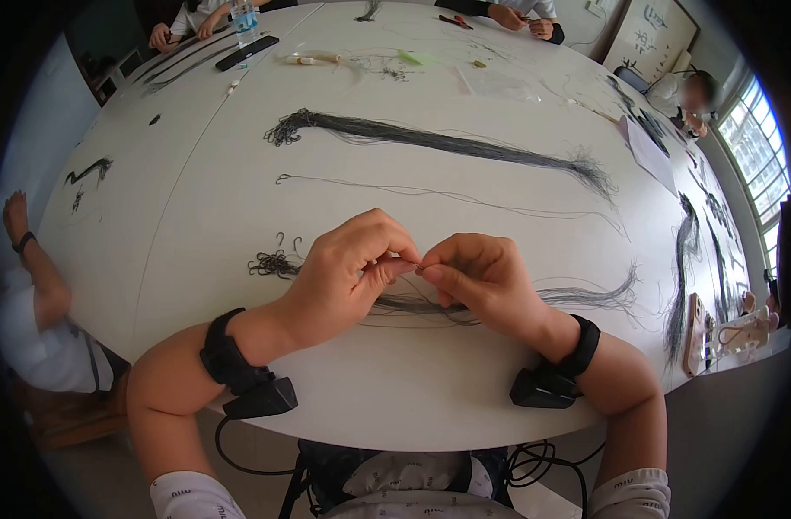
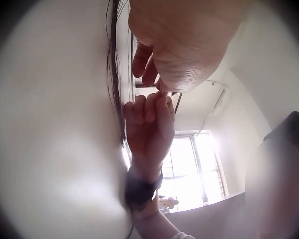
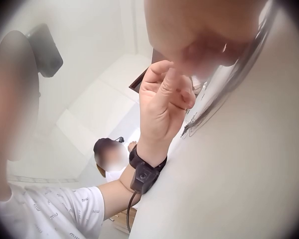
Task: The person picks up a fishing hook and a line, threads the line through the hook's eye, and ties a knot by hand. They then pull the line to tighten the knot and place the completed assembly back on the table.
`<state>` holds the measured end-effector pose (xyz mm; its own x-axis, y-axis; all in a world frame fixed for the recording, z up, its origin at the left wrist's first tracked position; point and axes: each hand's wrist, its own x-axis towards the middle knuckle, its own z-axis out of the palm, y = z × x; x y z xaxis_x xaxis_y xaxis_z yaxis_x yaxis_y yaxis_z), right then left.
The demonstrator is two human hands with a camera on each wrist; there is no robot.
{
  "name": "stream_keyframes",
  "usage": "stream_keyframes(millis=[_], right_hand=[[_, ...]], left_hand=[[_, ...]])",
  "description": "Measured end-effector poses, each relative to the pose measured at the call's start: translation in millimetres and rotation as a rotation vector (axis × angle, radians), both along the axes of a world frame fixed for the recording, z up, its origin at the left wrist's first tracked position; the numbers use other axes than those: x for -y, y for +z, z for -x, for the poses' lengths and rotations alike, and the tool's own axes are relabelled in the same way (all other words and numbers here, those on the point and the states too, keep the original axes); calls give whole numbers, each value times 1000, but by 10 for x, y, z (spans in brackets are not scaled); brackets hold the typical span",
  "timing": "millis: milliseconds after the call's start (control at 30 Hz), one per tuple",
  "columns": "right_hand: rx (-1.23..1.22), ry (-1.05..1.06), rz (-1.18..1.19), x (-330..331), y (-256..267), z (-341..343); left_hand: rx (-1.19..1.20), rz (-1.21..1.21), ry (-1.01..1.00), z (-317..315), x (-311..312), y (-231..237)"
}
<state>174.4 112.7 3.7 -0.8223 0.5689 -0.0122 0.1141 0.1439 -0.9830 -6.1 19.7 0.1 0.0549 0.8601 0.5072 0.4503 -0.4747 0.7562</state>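
Over the table's near side, my left hand and right hand meet fingertip to fingertip. Thumb and forefinger of each pinch a tiny thin piece; it is mostly hidden, and I cannot tell its kind. Beneath the hands lies a bundle of fine dark lines, its middle partly covered. Fish hooks are heaped left of my left hand. Farther back, a single fish hook lies with its long line stretched right. In the left wrist view, my right hand faces the left with bent fingers.
A larger bundle of hooked lines lies across the white table. More lines and a phone are at the right edge. A bottle and a black case stand far left. Other people sit around.
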Motion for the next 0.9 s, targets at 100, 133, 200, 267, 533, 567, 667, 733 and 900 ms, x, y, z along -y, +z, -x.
stream_keyframes(millis=[100,133,200,267,533,567,667,733,900], right_hand=[[-20,-2,16,1,-7,0],[-22,5,3,-5,-8,-3],[-24,12,-11,-9,3,-9],[-29,6,13,-3,30,-15],[-80,-3,1,-36,5,-31],[-82,-14,-10,-34,8,-31],[-52,-53,-41,-32,12,-23],[-29,-69,-47,-37,12,-21],[16,-99,-83,-31,25,-9]], left_hand=[[82,37,12,-19,23,27],[82,37,12,-12,23,22],[32,-17,8,10,19,9],[40,-21,33,18,13,-5],[79,-97,78,42,-1,-50],[118,-95,103,32,12,-29],[165,-138,136,45,16,-47],[174,-182,144,56,19,-57],[129,-249,150,75,51,-29]])
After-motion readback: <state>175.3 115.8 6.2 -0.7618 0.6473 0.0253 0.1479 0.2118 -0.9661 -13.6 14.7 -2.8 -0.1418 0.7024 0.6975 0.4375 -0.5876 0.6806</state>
